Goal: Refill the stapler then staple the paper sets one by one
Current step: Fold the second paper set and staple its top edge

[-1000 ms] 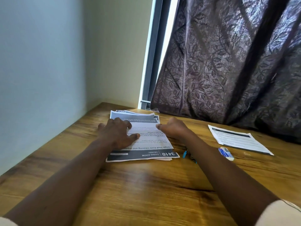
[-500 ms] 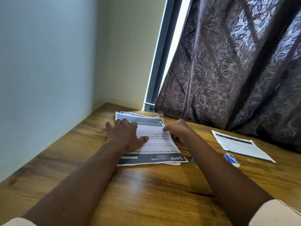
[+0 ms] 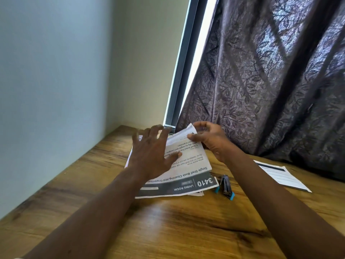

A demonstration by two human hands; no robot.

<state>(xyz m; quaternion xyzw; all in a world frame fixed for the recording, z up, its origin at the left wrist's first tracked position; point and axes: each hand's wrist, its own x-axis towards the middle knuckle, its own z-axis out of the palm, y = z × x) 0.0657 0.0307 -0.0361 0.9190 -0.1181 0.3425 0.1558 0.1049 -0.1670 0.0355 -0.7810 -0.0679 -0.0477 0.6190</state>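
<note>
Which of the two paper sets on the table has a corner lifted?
The grey-banded printed stack headed 3410: the right hand pinches its top sheet's far corner up, the left hand spread over it. The white set beside the curtain lies flat, untouched.

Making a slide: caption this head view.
Right hand pinches the raised top sheet, left hand spread over the paper stack, stapler beside it.
</note>
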